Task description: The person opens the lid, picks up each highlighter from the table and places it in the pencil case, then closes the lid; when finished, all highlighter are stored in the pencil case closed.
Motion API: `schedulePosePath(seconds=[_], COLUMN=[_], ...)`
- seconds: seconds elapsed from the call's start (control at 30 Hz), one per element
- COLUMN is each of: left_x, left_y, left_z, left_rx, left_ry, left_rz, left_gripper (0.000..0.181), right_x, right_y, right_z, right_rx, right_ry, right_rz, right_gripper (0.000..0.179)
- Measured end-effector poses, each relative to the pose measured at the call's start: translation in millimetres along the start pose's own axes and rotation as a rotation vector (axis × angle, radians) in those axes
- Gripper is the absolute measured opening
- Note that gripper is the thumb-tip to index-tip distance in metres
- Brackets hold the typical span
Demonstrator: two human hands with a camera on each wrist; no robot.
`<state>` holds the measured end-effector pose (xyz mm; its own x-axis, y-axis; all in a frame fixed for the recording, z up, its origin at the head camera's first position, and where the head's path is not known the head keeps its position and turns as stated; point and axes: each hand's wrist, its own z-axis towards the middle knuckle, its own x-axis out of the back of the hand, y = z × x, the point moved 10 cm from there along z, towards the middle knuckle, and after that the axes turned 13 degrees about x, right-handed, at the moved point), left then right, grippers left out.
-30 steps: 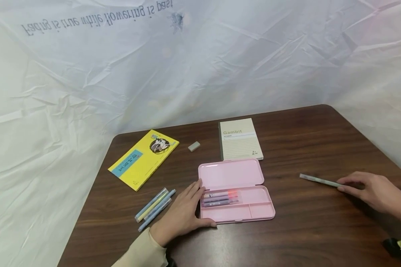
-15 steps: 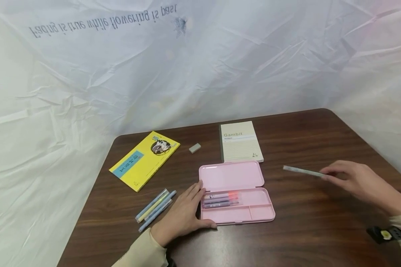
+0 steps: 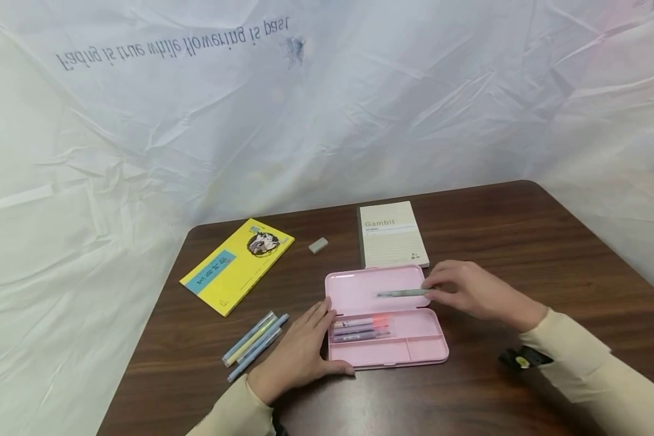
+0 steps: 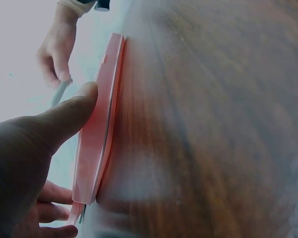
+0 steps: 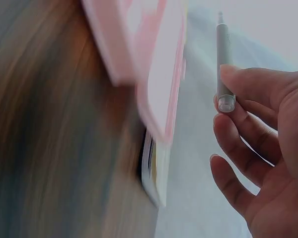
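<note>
A pink pencil case (image 3: 387, 287) lies open on the table, its lid folded back. My left hand (image 3: 300, 348) holds its left end, with the thumb (image 4: 74, 111) along the front wall and the fingers at the side. Several pens (image 3: 360, 327) in a clear sleeve lie in the long rear compartment; the two front compartments hold nothing visible. My right hand (image 3: 469, 290) pinches one end of a slim grey-green pen (image 3: 403, 293) between thumb and fingers. The pen is nearly level in front of the lid in the head view. Its clear end (image 5: 226, 103) shows in the right wrist view.
Several blue and yellow pens (image 3: 253, 344) lie left of my left hand. Behind them are a yellow booklet (image 3: 237, 266) and a small grey eraser (image 3: 318, 245). A cream notebook (image 3: 393, 235) lies behind the case. White cloth (image 3: 332, 121) hangs beyond the table.
My right hand has carried the pen left from the table's right side to the case lid, turning it nearly level in view. My left hand has stayed on the case.
</note>
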<state>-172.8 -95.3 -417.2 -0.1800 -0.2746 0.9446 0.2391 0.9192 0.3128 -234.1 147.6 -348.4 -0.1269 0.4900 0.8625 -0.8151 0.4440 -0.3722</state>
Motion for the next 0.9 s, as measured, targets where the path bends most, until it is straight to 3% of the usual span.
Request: schedulePosePath(seconds=[0.33, 0.57, 0.9], left_x=[-0.4, -1.0, -0.1], left_y=[-0.4, -1.5, -1.7], left_z=[-0.3, -1.2, -0.4], left_rx=[0.013, 0.022, 0.012], left_ry=[-0.021, -0.026, -0.018], left_rz=[-0.006, -0.023, -0.014], left_gripper=[0.108, 0.109, 0.107], right_x=[-51, -71, -77], right_y=[-29, -30, -30], right_z=[38.1, 43.3, 43.1], right_rx=[0.162, 0.125, 0.115], right_ry=[-0.077, -0.112, -0.091], right_rz=[0.116, 0.126, 0.099], right_gripper=[0.008, 0.007, 0.007])
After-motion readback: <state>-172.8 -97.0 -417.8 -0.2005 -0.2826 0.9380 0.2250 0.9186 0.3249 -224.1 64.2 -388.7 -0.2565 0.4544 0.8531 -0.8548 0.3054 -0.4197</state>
